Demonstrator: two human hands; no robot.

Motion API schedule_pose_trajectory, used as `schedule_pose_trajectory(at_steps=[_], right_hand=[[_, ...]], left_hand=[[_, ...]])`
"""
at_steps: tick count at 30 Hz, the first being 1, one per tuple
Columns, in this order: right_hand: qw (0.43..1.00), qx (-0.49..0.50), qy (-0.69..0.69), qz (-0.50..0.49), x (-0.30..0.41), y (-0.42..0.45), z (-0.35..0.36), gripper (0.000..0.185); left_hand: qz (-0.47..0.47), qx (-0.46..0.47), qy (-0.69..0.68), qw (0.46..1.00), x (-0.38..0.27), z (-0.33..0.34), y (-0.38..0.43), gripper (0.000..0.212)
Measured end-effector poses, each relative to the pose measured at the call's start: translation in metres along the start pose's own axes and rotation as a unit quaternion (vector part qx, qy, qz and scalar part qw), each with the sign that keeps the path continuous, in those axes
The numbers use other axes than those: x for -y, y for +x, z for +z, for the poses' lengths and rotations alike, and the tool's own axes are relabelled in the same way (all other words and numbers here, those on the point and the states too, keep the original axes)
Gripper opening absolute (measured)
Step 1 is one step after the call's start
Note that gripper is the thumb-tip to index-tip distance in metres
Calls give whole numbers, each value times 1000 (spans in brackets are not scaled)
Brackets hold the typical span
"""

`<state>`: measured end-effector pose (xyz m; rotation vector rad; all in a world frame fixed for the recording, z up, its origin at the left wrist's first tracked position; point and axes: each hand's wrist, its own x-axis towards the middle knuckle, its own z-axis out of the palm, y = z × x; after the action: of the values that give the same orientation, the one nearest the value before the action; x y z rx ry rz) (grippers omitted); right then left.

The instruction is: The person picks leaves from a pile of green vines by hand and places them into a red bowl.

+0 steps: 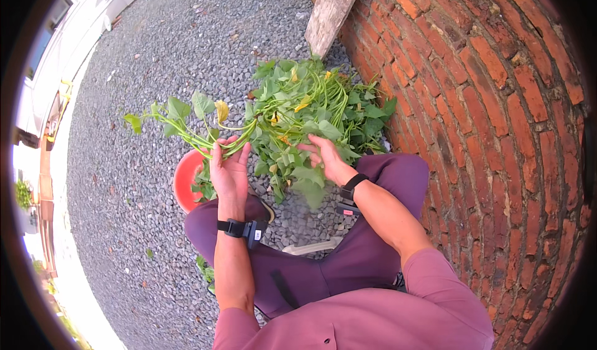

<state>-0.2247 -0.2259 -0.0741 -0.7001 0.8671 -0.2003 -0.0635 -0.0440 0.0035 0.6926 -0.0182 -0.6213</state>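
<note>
My left hand (230,175) holds a bunch of long green stems (200,140) with a few leaves, one of them yellow. The stems lie across its curled fingers and trail off to the left. A large heap of leafy green vines (322,93), which look like sweet potato vines, lies on the gravel in front of me. At the heap's near side is my right hand (329,158), fingers spread among the leaves, with no clear grip on any. Below it, a broad leaf (310,186) looks blurred. Beside my left wrist sits a red-orange plastic basin (185,182) with green leaves (204,184) inside.
A brick wall (466,116) rises close on the right. A weathered wooden plank (333,14) leans there beyond the heap. Grey gravel (140,210) covers the ground. Between my legs is a pale curved plastic edge (312,247). Loose leaves (205,270) lie by my left leg.
</note>
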Motion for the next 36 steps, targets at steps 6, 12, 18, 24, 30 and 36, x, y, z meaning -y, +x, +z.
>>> schedule_pose_trajectory(at_steps=[6, 12, 18, 24, 30, 36], right_hand=[[969, -68, 58, -232, 51, -20, 8, 26], [828, -156, -243, -480, 50, -15, 5, 22], [850, -104, -294, -424, 40, -21, 19, 23], [871, 6, -311, -380, 31, -23, 13, 16], [885, 167, -379, -213, 34, -73, 33, 12], [842, 289, -440, -122, 45, -77, 29, 18]], left_hand=[[-74, -66, 57, 993, 13, -29, 8, 20], [-260, -9, 218, 941, 59, -29, -3, 22], [-232, -46, 498, 834, 83, -49, 1, 70], [54, -39, 518, 853, 81, -60, 18, 49], [-253, -19, 402, 880, 88, -47, 7, 51], [-212, 36, 352, 911, 85, -34, 11, 28]])
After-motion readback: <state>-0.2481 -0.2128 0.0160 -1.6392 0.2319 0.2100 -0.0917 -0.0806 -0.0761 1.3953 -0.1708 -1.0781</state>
